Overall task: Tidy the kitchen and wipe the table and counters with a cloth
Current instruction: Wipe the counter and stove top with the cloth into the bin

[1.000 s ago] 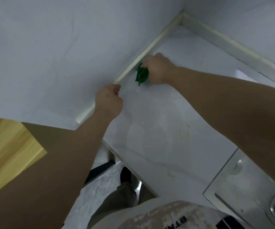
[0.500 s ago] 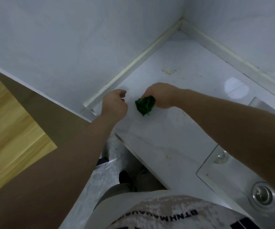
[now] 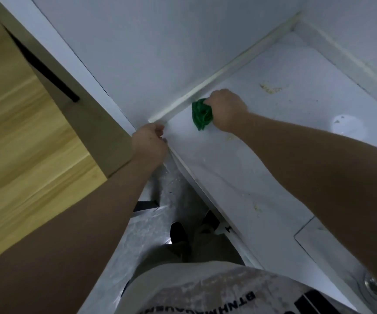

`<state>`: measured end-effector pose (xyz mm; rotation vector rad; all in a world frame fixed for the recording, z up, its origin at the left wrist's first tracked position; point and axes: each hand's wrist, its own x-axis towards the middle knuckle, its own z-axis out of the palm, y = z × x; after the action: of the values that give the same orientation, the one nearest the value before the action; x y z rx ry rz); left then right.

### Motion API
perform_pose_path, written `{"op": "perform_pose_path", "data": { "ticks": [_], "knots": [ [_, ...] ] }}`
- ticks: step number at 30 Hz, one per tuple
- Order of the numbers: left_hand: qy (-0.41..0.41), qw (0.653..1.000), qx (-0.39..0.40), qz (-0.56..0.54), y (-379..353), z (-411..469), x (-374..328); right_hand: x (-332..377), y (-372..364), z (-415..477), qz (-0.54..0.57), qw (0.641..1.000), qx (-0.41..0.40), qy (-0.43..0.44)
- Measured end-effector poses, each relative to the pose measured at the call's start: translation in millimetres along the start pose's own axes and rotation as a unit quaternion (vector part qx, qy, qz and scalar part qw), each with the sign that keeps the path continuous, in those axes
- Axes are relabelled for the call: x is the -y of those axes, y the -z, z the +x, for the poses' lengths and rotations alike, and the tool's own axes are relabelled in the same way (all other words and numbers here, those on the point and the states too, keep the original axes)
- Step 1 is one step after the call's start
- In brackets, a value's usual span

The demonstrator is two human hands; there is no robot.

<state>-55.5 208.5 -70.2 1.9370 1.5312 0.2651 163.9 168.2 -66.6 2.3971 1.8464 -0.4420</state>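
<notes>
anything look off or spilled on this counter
Yes. Yellowish crumbs lie scattered on the white counter near the back corner, beyond the green cloth the right hand grips. More specks sit near the front edge.

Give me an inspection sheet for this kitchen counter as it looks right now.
Surface: pale counter, with crumbs near the back corner and more specks towards the front edge.
Job's things: green cloth, bunched on the counter beside the wall trim.
Clutter: nothing seen apart from the crumbs.
Hands: right hand grips the cloth; left hand at the counter's left corner, fingers curled, hold unclear.
Cables: nothing seen.
Surroundings: pale wall, wooden panel at left, sink at right.
</notes>
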Motion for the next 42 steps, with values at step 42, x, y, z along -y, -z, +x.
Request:
{"op": "perform_pose_path", "data": {
  "ticks": [42],
  "knots": [
    [-0.263, 0.937, 0.192, 0.127, -54.0, -127.7, -6.5, 26.0, -21.4, -146.6, -0.092, 0.971, 0.209, 0.072]
  ]
}}
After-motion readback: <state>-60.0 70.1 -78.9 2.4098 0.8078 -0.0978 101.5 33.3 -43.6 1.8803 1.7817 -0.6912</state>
